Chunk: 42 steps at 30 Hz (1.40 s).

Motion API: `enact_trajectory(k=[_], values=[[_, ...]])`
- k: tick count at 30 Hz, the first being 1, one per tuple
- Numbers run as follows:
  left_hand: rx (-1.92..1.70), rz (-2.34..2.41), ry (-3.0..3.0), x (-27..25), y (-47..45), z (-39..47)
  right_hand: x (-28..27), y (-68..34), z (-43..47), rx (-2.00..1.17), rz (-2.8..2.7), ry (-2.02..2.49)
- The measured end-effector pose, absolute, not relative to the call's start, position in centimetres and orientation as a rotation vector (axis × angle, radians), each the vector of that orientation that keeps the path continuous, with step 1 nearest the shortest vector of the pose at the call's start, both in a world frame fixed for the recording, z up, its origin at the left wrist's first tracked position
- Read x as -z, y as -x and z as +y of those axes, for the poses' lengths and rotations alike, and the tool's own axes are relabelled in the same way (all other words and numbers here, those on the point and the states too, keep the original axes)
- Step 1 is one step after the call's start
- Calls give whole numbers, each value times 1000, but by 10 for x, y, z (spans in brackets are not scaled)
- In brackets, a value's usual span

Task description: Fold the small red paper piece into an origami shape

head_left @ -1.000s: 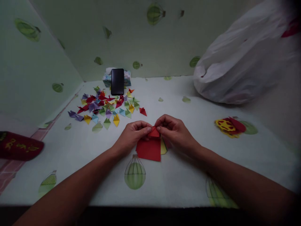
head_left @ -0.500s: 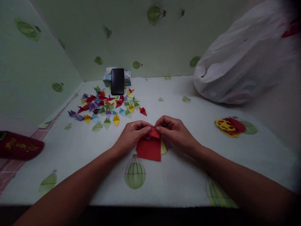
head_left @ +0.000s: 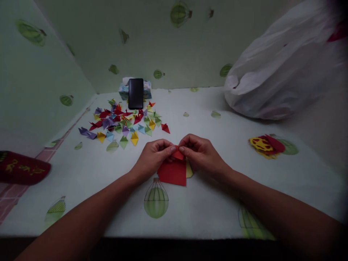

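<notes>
Between my two hands is a small folded piece of red paper [head_left: 178, 154]. My left hand [head_left: 161, 154] pinches its left side, thumb on top. On the other side my right hand [head_left: 199, 150] grips it between thumb and fingers, close to the left thumb. Beneath them a stack of square paper lies on the table, a red sheet [head_left: 172, 173] on top and a yellow sheet [head_left: 189, 169] sticking out at the right. The hands hide the stack's far part. Folded paper cranes [head_left: 123, 123] in several colours are heaped beyond my left hand.
A black phone [head_left: 135, 93] leans on a tissue box [head_left: 147, 88] at the back. A white plastic bag [head_left: 261, 79] bulges at the back right. Red and yellow paper cut-outs [head_left: 262, 144] lie at the right, and a red object with yellow characters [head_left: 24, 168] at the left edge.
Both hands stay in nearly the same place on the small red paper. The right hand's fingers and the paper have shifted very slightly.
</notes>
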<state>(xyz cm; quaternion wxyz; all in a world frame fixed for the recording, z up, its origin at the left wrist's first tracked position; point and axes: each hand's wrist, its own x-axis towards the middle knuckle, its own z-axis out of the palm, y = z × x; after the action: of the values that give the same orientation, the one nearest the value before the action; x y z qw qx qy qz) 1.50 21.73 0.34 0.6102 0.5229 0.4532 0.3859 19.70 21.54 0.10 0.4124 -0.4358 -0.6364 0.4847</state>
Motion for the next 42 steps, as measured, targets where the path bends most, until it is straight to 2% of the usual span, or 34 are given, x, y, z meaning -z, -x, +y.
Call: enact_trajectory(k=[5,10,16,25,30,36,42], values=[[-908,1052,-1220,0,-15,217,1,-197,216,-1200,-1596,1089],[-931,1083,-1302,0,-15,218,2,-196,216,-1326,-1537,1074],[-954,1083,-1311,-3,-16,217,2,-198,216,-1160,-1637,1086],[-966,1056,-1265,-2,-13,221,1,-199,219,-1467,-1432,1000],[-1013,1049,-1463,1,-13,221,2,-198,217,-1582,-1335,1050],[-1058,882,-1569,8,-12,222,1,-195,217,-1428,-1185,1074],[-1073,948,-1840,5,-12,220,2,-192,214,-1469,-1079,1046]])
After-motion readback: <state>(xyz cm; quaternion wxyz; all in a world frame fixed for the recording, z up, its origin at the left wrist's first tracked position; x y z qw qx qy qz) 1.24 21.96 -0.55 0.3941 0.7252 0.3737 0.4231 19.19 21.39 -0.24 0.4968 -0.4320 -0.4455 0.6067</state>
